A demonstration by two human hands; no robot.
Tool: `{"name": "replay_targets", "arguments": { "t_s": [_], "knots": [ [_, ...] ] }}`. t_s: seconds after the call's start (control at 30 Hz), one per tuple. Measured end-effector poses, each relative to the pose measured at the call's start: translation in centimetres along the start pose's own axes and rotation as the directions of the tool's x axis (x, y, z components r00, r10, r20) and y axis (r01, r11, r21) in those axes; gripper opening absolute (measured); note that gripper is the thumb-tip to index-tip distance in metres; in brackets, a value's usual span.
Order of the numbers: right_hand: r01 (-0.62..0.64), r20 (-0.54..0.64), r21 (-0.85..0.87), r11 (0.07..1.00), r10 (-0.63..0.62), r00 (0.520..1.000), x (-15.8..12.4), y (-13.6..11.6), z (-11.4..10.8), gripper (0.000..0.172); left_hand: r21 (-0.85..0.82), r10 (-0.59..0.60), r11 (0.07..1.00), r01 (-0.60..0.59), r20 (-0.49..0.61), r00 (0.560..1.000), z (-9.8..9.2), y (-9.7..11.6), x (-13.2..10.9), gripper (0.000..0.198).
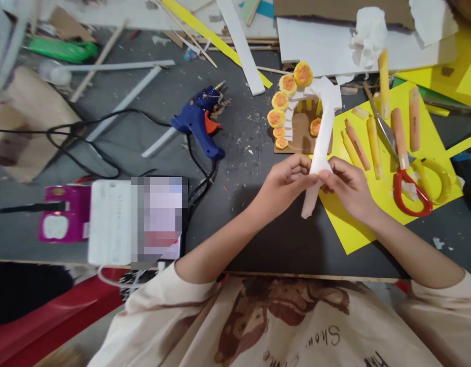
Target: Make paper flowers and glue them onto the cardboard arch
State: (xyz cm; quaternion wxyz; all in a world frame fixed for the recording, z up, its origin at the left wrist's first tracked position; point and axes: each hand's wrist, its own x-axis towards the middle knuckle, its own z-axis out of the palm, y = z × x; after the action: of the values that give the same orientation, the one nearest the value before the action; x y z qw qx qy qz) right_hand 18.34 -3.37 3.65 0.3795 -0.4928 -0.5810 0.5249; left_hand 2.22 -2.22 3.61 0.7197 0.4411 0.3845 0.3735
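Note:
A long white strip (324,135) runs from the upper right of the small craft down between my hands, its lower end hanging free. My left hand (291,178) pinches it from the left, and my right hand (344,183) pinches it from the right, thumbs nearly touching. Just beyond lies the craft, a brown cardboard base (302,133) with a curved row of white pieces and several yellow-rimmed orange discs (275,118). One more orange disc (315,127) sits inside the curve, beside the strip.
A yellow sheet (345,232) at the right carries red-handled scissors (413,193) and several yellow and orange sticks. Left of the craft lies a blue glue gun (197,120) with its cord. A phone (162,214) and a magenta power strip (65,214) are at the lower left.

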Motion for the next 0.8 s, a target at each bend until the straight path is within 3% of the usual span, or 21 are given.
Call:
{"name": "replay_targets", "arguments": {
  "t_s": [0.17,0.43,0.53,0.6,0.7,0.8],
  "knots": [
    [-0.014,0.054,0.142,0.990,0.006,0.999,0.9,0.7,-0.4,0.040,-0.068,0.115,0.990,-0.124,-0.124,0.986,-0.1,-1.3,0.9,0.029],
    [-0.012,0.069,0.297,0.955,-0.009,0.998,1.1,2.1,0.1,0.039,-0.240,0.013,0.970,-0.030,-0.069,0.998,0.1,-2.7,0.8,0.027],
    [0.007,0.074,0.351,0.936,-0.035,0.997,1.2,2.4,0.2,0.035,-0.111,0.055,0.992,-0.064,-0.082,0.995,-0.2,-2.8,0.6,0.029],
    [0.031,0.056,0.344,0.938,-0.053,0.997,1.3,2.5,0.3,0.033,0.081,0.186,0.981,-0.178,-0.111,0.976,-0.4,-2.8,0.5,0.031],
    [0.055,0.016,0.310,0.949,-0.063,0.998,1.3,2.7,0.3,0.034,0.369,0.392,0.872,-0.322,-0.131,0.911,-0.6,-3.0,0.4,0.034],
    [0.034,0.013,0.321,0.947,-0.041,0.999,1.4,2.7,0.2,0.036,0.460,0.450,0.815,-0.352,-0.119,0.885,-0.7,-3.5,0.4,0.029]
  ]
}}
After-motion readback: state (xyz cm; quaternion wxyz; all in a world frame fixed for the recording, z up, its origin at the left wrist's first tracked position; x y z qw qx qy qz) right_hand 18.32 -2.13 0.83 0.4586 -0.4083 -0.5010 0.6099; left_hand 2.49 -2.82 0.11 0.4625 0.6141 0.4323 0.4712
